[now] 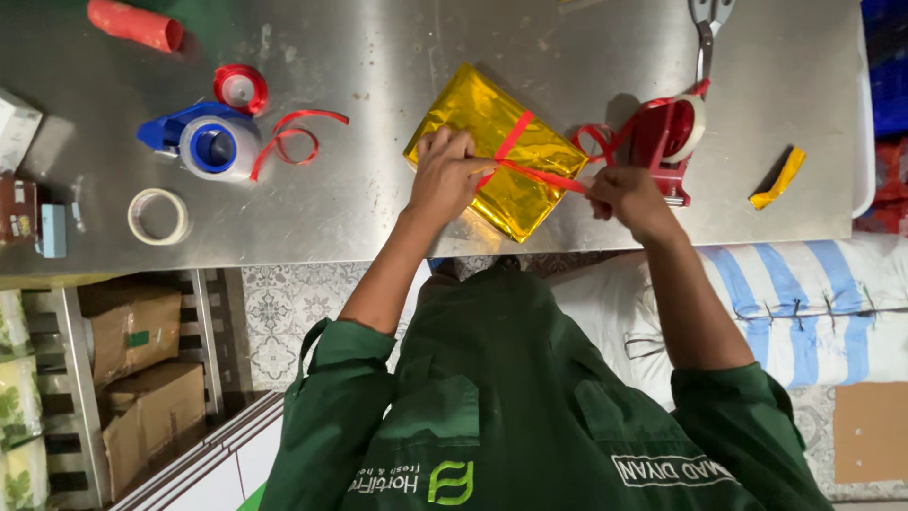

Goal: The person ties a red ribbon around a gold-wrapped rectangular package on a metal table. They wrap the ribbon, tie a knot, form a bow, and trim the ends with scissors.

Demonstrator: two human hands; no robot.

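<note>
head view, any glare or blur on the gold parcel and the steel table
Head view: the gold foil parcel throws bright crinkled highlights; the steel table shows a soft sheen and short shadows beside the tape dispensers; the left hand and right hand look sharp.

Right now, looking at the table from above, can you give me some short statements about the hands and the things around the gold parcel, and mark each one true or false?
1. The left hand presses on the gold parcel. True.
2. The right hand pulls a blue ribbon. False: the red ribbon crosses the parcel.
3. A red tape dispenser stands right of the parcel. True.
4. The scissors lie in the left hand. False: they lie on the metal table, at its far edge.
5. A blue and white tape dispenser stands left of the parcel. True.
</note>
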